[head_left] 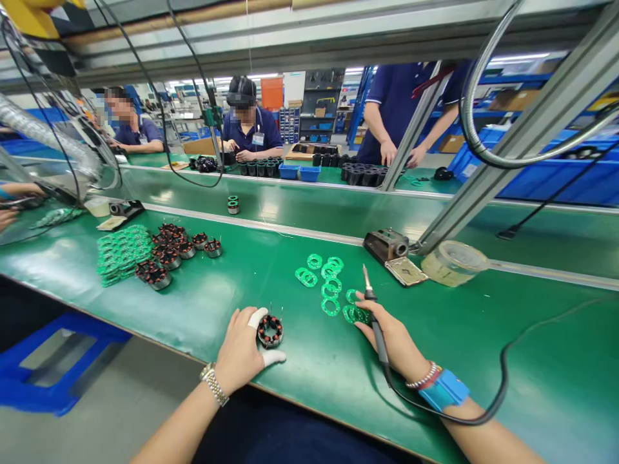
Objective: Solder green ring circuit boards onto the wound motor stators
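Observation:
My left hand (240, 351), with white finger cots on the thumb and a finger, grips a motor stator (269, 331) with copper windings near the table's front edge. Thin wires stick up from its rim. In my right hand (397, 341) is a soldering iron (380, 341), its tip pointing away from me. The fingertips of that hand reach the nearest green ring-shaped circuit boards (355, 314); whether they pinch one is unclear. More loose ring boards (331, 306) lie just to the left of them.
Several wound stators (167, 258) stand beside a stack of green board panels (124, 254) at left. A soldering iron stand (387, 245) and a round tub (454, 263) sit at back right. A slanted metal post (512, 135) rises there. Co-workers sit and stand beyond the divider.

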`<move>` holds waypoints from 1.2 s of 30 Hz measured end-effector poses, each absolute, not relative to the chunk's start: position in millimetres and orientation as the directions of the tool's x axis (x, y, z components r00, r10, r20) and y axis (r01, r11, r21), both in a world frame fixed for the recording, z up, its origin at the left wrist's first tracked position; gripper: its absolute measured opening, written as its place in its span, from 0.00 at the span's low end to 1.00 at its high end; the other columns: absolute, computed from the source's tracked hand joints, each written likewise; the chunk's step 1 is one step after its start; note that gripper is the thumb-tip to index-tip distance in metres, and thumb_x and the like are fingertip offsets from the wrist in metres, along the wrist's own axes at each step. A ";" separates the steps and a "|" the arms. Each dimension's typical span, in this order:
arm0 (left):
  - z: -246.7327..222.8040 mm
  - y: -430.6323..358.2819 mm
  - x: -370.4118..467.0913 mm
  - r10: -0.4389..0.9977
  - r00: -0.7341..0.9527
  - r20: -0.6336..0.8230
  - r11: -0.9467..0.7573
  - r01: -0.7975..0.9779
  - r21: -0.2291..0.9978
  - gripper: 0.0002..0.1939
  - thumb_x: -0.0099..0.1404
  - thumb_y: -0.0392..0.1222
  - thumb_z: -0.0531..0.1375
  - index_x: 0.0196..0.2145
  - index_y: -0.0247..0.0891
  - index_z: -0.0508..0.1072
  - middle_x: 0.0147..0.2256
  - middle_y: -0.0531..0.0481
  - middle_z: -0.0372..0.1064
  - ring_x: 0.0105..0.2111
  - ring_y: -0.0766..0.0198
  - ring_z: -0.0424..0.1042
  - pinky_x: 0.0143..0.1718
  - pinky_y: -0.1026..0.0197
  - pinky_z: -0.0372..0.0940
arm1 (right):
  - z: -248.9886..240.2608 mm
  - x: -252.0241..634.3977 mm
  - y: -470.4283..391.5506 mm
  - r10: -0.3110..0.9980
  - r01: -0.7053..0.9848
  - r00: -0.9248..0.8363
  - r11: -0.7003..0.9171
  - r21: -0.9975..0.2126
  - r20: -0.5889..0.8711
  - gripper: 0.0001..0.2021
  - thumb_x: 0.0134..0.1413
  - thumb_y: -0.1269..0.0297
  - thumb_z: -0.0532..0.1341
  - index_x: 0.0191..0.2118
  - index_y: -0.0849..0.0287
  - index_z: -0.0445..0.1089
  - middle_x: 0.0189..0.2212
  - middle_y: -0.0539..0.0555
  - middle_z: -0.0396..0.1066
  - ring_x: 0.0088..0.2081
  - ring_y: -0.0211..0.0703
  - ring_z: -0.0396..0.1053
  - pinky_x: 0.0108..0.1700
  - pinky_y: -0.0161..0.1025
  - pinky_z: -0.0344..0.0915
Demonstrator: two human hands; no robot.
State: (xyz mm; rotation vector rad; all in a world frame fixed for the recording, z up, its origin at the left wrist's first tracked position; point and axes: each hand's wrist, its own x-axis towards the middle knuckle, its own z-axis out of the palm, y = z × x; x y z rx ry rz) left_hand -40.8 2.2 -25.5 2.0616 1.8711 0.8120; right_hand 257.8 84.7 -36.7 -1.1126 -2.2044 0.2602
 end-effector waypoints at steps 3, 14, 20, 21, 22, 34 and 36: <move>-26.6 2.9 -36.1 0.982 0.010 0.188 -0.126 0.777 0.617 0.32 0.52 0.42 0.63 0.53 0.37 0.58 0.45 0.40 0.67 0.46 0.51 0.68 0.48 0.47 0.62 | -35.8 258.8 87.2 0.771 0.636 -0.423 0.626 -0.450 0.476 0.12 0.55 0.66 0.55 0.46 0.57 0.59 0.52 0.62 0.65 0.51 0.51 0.66 0.51 0.50 0.66; -25.4 -8.1 -42.7 0.983 0.059 0.177 -0.128 0.902 0.413 0.38 0.52 0.53 0.62 0.56 0.37 0.56 0.58 0.35 0.54 0.59 0.42 0.48 0.56 0.37 0.46 | -22.3 234.5 33.8 0.658 0.426 -0.621 0.739 -0.522 0.426 0.13 0.55 0.71 0.52 0.47 0.55 0.60 0.52 0.60 0.65 0.50 0.47 0.68 0.49 0.44 0.68; -18.0 -2.9 -3.7 0.982 0.027 0.189 -0.154 0.696 0.701 0.26 0.47 0.40 0.66 0.45 0.38 0.65 0.47 0.40 0.66 0.52 0.47 0.63 0.52 0.44 0.58 | -10.2 216.4 14.4 0.785 0.488 -0.413 0.619 -0.615 0.462 0.10 0.55 0.66 0.55 0.44 0.53 0.59 0.40 0.58 0.73 0.39 0.45 0.73 0.41 0.40 0.72; -15.7 -5.8 1.1 0.980 0.059 0.189 -0.180 0.665 0.725 0.26 0.47 0.39 0.66 0.44 0.38 0.65 0.46 0.40 0.66 0.51 0.49 0.64 0.52 0.45 0.58 | -7.0 214.6 13.0 0.800 0.485 -0.382 0.600 -0.637 0.463 0.09 0.54 0.66 0.55 0.42 0.52 0.59 0.36 0.55 0.73 0.36 0.44 0.74 0.38 0.38 0.72; -13.4 -9.2 5.1 0.978 0.084 0.193 -0.201 0.643 0.739 0.26 0.46 0.39 0.66 0.44 0.38 0.65 0.46 0.41 0.67 0.51 0.49 0.64 0.53 0.45 0.58 | -4.0 212.9 11.8 0.811 0.475 -0.357 0.584 -0.658 0.463 0.08 0.54 0.66 0.55 0.41 0.52 0.59 0.33 0.53 0.73 0.33 0.42 0.74 0.36 0.36 0.72; 0.6 -23.8 19.6 0.950 0.239 0.203 -0.310 0.621 0.720 0.29 0.50 0.40 0.65 0.50 0.41 0.65 0.39 0.46 0.67 0.38 0.57 0.67 0.40 0.54 0.66 | -2.0 206.9 6.1 0.836 0.406 -0.338 0.544 -0.734 0.432 0.10 0.52 0.72 0.52 0.40 0.53 0.57 0.25 0.48 0.68 0.25 0.36 0.69 0.30 0.30 0.69; 1.4 -21.1 18.9 0.942 0.278 0.190 -0.327 0.629 0.705 0.29 0.49 0.37 0.65 0.51 0.42 0.65 0.40 0.46 0.66 0.38 0.58 0.67 0.40 0.56 0.66 | -4.3 208.8 6.6 0.812 0.411 -0.364 0.579 -0.704 0.456 0.09 0.52 0.72 0.52 0.40 0.54 0.58 0.26 0.49 0.68 0.25 0.36 0.69 0.30 0.30 0.68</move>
